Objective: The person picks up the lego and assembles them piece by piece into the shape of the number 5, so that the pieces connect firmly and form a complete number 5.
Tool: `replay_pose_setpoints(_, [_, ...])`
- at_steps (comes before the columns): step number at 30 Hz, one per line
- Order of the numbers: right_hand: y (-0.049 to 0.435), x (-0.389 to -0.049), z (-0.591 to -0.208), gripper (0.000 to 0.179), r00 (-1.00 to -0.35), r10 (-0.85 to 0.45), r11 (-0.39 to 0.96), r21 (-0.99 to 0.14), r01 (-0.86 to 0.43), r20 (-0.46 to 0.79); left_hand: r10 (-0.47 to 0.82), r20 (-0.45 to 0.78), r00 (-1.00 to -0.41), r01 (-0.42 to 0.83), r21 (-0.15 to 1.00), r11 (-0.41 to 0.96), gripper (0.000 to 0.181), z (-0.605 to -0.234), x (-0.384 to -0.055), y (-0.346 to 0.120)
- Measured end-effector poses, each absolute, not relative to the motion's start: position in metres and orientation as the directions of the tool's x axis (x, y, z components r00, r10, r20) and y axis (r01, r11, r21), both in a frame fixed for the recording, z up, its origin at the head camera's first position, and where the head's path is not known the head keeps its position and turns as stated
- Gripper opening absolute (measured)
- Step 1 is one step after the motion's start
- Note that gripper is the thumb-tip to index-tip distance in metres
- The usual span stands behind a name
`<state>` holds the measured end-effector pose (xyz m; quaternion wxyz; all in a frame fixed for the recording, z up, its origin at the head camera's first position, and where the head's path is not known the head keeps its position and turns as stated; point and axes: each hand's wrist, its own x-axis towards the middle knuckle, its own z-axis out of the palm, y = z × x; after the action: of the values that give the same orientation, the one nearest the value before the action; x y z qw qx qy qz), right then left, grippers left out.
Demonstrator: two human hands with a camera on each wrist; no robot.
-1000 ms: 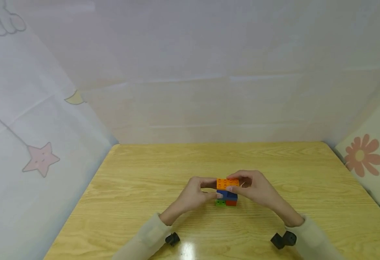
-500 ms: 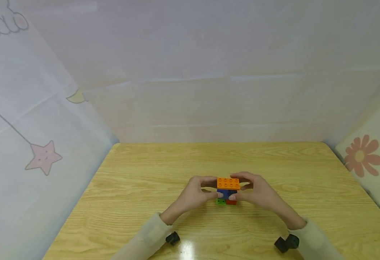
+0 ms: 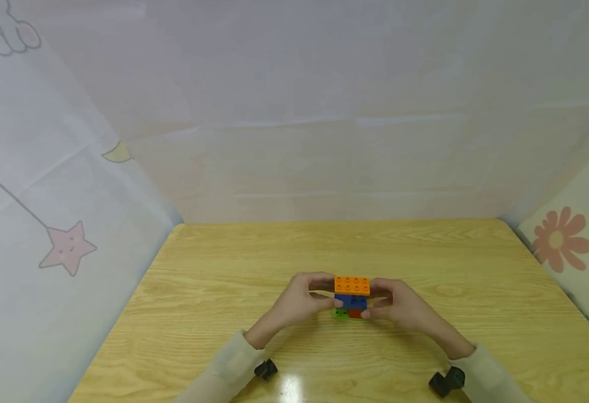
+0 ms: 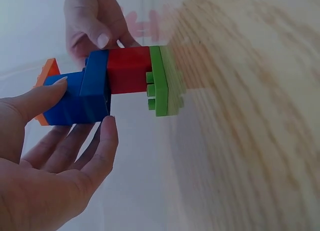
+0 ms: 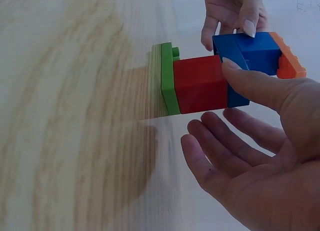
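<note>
A stack of toy building bricks stands upright on the table: a thin green plate (image 5: 168, 83) at the bottom, a red brick (image 5: 200, 84) above it, then a thinner blue brick (image 4: 95, 80), another blue brick (image 4: 64, 98) and an orange plate (image 3: 352, 285) with studs on top. My left hand (image 3: 299, 302) grips the blue bricks from the left, thumb on the near face and fingers behind. From the right, my right hand (image 3: 405, 305) holds the lower part, its thumb pressing the thinner blue brick near the red one. Its fingers curl round the far side, partly hidden.
The stack stands on a wooden table (image 3: 213, 252) with a pale cloth wall (image 3: 294, 168) behind it. Black wrist-camera pieces (image 3: 447, 382) sit by the sleeves. Printed cloth with a pink star (image 3: 67, 248) hangs at the left.
My right hand has come off the orange plate and slid down the stack to the lower blue and red bricks. My left hand has kept its grip on the blue bricks.
</note>
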<state>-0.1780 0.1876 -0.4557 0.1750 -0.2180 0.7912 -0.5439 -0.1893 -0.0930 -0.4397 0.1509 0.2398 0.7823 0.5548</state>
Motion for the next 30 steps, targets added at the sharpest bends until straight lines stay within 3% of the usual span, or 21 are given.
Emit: replay_pose_setpoints(30, [0.188,-0.178,-0.469,0.046,-0.830,-0.557,0.310,-0.934,-0.177,-0.027,0.535,0.014,-0.845,0.171,0.954,0.245,0.040,-0.438,-0.189,-0.093])
